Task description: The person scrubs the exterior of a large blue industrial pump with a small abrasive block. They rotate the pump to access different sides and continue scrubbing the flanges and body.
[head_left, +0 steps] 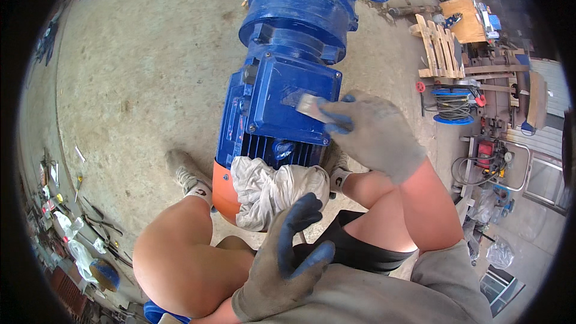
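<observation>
A blue motor with a pump (pixel 294 12) stands between my legs, its square terminal box cover (pixel 282 105) facing up. My right hand (pixel 375 135), in a grey work glove with blue fingers, pinches a small pale flat pad (pixel 311 107) against that cover. Scuffed, dull marks show on the blue paint beside the pad. A crumpled white rag (pixel 270 189) lies over the motor's orange end cover (pixel 225 195). My left hand (pixel 285 258), gloved the same way, hovers near my lap just below the rag. Its fingers are apart, with nothing in them.
Tools and plastic bags (pixel 78 246) lie along the floor at left. On the right are a wooden pallet (pixel 441 48), a blue cable reel (pixel 454 106) and a red machine with hoses (pixel 485 153). My shoes flank the motor on the concrete floor (pixel 138 72).
</observation>
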A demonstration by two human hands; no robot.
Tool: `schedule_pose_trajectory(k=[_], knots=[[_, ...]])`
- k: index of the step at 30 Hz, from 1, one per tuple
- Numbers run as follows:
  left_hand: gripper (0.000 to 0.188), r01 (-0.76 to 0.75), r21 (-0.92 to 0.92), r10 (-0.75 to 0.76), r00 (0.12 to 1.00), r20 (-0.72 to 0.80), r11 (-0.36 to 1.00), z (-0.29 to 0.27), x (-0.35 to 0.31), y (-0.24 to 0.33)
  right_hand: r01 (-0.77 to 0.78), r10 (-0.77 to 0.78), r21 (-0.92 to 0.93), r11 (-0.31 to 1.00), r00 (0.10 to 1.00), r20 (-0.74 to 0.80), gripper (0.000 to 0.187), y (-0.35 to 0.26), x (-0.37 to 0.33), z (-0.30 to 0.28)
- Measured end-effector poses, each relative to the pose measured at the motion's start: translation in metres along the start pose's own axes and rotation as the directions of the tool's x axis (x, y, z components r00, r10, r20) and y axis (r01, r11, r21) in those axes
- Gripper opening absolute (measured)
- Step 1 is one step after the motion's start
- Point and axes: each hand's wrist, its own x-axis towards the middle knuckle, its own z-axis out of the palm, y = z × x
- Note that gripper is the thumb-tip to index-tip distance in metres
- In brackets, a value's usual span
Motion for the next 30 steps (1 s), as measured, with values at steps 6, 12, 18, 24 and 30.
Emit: schedule_pose_trajectory(k=[6,12,18,24,30], knots=[[0.079,-0.055,0.056,0.055,0.998,0.009,0.997,-0.001,0.000,-0.006,0.026,-0.027,-0.016,1.000,0.999,-0.021,0.032,-0.001,0.000,0.002],[0.079,-0.134,0.117,0.128,0.990,0.063,0.984,-0.002,0.004,-0.010,0.067,-0.066,0.012,0.998,0.995,-0.074,0.032,-0.008,0.000,0.005],[0.080,-0.021,0.015,0.020,0.998,0.060,1.000,-0.001,-0.007,-0.001,-0.046,0.048,0.044,0.998,0.997,-0.052,0.038,0.007,-0.007,-0.004],[0.080,-0.078,0.039,0.075,0.995,0.059,0.996,-0.002,-0.002,-0.002,-0.047,0.048,0.058,0.997,0.999,-0.017,0.042,0.022,-0.014,0.006],[0.079,-0.067,0.073,0.062,0.996,0.061,0.995,0.000,-0.001,-0.003,-0.057,0.056,0.081,0.995,0.998,0.009,0.041,0.022,-0.017,0.001]])
